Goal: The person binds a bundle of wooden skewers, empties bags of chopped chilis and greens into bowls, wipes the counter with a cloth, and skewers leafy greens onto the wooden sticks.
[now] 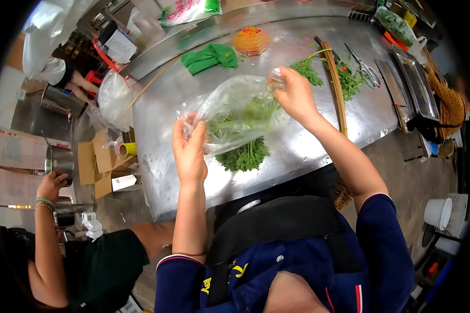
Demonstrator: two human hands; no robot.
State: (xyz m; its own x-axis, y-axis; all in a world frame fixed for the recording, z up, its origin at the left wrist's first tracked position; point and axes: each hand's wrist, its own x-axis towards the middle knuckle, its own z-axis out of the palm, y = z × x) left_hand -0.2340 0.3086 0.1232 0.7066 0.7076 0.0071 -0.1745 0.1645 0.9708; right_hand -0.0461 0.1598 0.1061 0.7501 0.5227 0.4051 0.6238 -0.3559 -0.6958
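Observation:
A clear plastic bag (pixel 230 101) is stretched between my two hands above the steel table (pixel 167 177). My left hand (pixel 189 148) grips the bag's left edge between thumb and fingers. The bag's upper right end is pinched in my right hand (pixel 293 94). Beneath the bag lies a bunch of leafy green herbs (pixel 245 156); its lower leaves stick out toward me, and the rest shows blurred through the plastic. Whether any of the herbs are inside the bag, I cannot tell.
Behind the bag lie a green cloth (pixel 210 58) and an orange-yellow mesh item (pixel 251 40). To the right are long brown sticks (pixel 334 83), more herbs (pixel 351 81), scissors (pixel 364 67) and a metal tray (pixel 415 83). Another person's arm (pixel 49 235) is at left, beside a cardboard box (pixel 104 159).

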